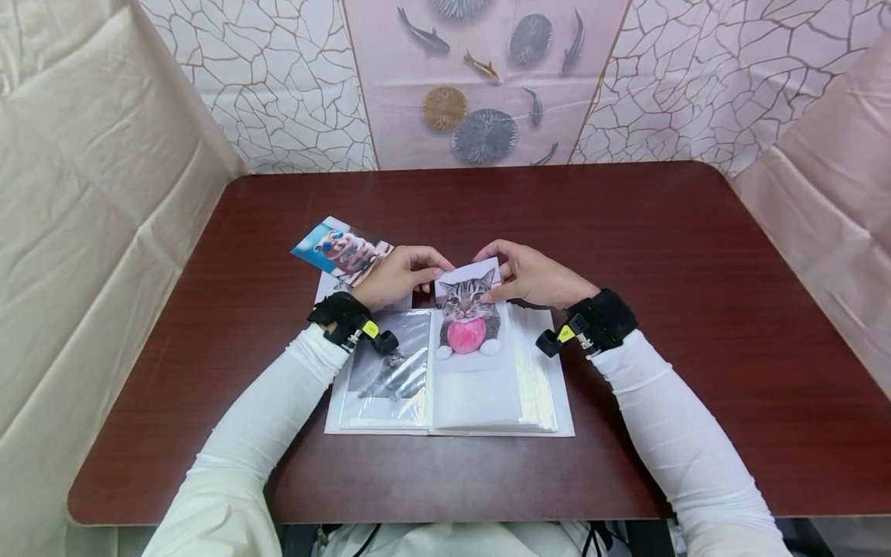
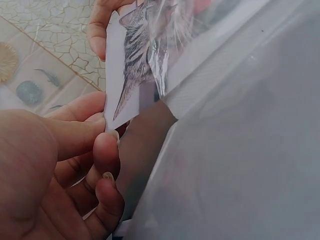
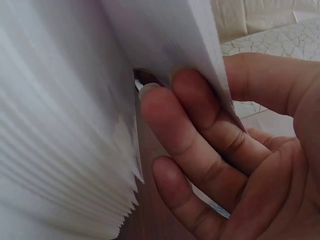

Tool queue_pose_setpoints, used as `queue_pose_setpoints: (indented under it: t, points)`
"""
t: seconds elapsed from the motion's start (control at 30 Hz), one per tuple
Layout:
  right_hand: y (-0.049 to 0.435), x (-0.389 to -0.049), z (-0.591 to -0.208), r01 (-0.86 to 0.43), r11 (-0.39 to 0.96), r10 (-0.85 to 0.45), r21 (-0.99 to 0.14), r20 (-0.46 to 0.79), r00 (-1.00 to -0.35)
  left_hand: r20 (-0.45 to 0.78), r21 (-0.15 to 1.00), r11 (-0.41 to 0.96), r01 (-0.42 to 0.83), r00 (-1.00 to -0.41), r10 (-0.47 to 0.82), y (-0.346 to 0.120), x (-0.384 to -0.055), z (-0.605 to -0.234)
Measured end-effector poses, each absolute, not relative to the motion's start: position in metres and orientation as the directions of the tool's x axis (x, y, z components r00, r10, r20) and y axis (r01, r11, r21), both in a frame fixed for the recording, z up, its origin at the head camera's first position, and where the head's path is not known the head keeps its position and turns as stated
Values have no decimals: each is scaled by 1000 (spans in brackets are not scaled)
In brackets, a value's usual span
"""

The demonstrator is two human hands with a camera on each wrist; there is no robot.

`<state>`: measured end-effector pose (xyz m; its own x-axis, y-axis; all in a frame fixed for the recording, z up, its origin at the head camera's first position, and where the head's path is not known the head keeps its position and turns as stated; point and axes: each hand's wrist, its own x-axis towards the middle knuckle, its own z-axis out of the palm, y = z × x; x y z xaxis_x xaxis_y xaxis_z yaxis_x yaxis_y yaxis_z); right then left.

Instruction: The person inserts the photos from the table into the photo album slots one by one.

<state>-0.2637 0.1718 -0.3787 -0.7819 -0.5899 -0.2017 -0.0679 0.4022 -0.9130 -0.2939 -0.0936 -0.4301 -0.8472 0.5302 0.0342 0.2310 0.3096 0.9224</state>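
Note:
An open photo album (image 1: 546, 402) with clear sleeves lies on the table. A cat photo (image 1: 465, 298), showing a tabby with a pink ball, is partly inside a right-page sleeve, its upper part sticking out above the page. My left hand (image 1: 402, 275) pinches the photo's upper left corner between thumb and index finger; the left wrist view shows the photo corner (image 2: 122, 95) there. At the photo's right edge, my right hand (image 1: 534, 278) grips with the thumb in front and fingers behind. The right wrist view shows those fingers (image 3: 170, 120) beside the album's stacked pages (image 3: 60, 165).
A photo of a pink animal with blue glasses (image 1: 341, 247) lies beyond the album at the left, over other prints partly covered by my left hand. Another picture (image 1: 397, 371) sits in the left page's sleeve. The brown table (image 1: 626, 224) meets a patterned backdrop (image 1: 480, 93).

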Motion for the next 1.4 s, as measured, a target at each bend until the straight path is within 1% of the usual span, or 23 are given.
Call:
queue_pose_setpoints:
  t: [0.4,0.83,1.1,1.4]
  points:
    - [170,-262,-378,-88,432,-583,-898,-203,-786,24,930,294,223,-831,556,-93,-295,-432]
    - [169,-262,-377,-126,460,-585,-879,-193,-788,40,925,287,250,-813,581,-93,-294,-431]
    - [169,-262,-377,-146,475,-587,-868,-189,-788,29,931,276,238,-803,595,-93,-293,-431]
    - [170,-263,-379,-151,465,-598,-872,-184,-780,30,938,257,233,-792,610,-93,-293,-432]
